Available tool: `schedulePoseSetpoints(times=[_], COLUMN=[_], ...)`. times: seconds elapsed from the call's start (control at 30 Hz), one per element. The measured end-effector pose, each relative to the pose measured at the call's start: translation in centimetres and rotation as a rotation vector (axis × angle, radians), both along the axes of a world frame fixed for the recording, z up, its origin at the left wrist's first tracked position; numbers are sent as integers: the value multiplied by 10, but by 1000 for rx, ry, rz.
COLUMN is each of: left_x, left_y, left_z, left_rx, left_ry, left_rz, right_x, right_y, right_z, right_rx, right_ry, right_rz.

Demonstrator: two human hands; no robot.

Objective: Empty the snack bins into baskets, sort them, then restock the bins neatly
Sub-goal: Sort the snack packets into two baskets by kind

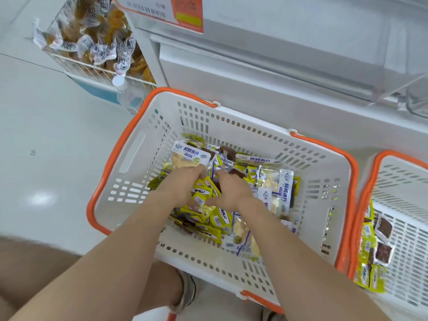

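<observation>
A white basket with orange handles (pixel 136 144) sits on the floor in front of me, holding a mixed heap of small yellow snack packets (pixel 216 218), brown packets and larger white fish-slice packets (pixel 191 156). Both hands are down in the heap. My left hand (pixel 183 184) has its fingers curled into the packets beside a white fish-slice packet. Close to its right, my right hand (pixel 231 188) digs its fingers among the yellow packets. What each hand holds is hidden by the fingers. A second basket (pixel 403 228) at the right edge holds yellow and brown packets.
White shelving with empty clear bins (pixel 301 56) rises behind the baskets. A wire rack of orange snack bags (pixel 97 42) stands at the upper left, with a water bottle (pixel 126 93) beside it. My shoe (pixel 187 290) is under the near basket edge.
</observation>
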State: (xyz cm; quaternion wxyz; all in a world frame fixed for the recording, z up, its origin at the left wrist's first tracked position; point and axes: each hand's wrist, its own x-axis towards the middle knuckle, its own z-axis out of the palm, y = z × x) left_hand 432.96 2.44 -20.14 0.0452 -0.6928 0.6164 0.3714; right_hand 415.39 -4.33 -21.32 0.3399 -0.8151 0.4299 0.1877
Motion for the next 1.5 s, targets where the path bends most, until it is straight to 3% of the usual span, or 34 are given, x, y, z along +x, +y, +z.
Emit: schedulePoseSetpoints(times=[0.17,0.4,0.57,0.73,0.87,1.07,1.27,1.5], left_x=[0,-5,-5,2,5,-4,16,0], left_y=[14,27,31,37,44,50,53,57], left_z=[9,18,23,23,24,23,17,13], left_rx=[14,65,25,35,135,283,363,208], left_ry=[-24,25,-7,104,93,-152,2,-123], left_rz=[-12,-33,-16,74,9,-146,-91,-75], right_x=[-2,-3,-5,-15,-19,-2,7,-7], right_y=[25,51,67,82,85,92,87,79], right_z=[6,12,13,24,42,36,27,17], right_rx=[-113,-10,-171,-269,-217,-41,-56,92], right_ry=[-39,-65,-143,-182,-114,-39,-22,-221], right_rz=[103,-65,-37,81,167,172,180,35])
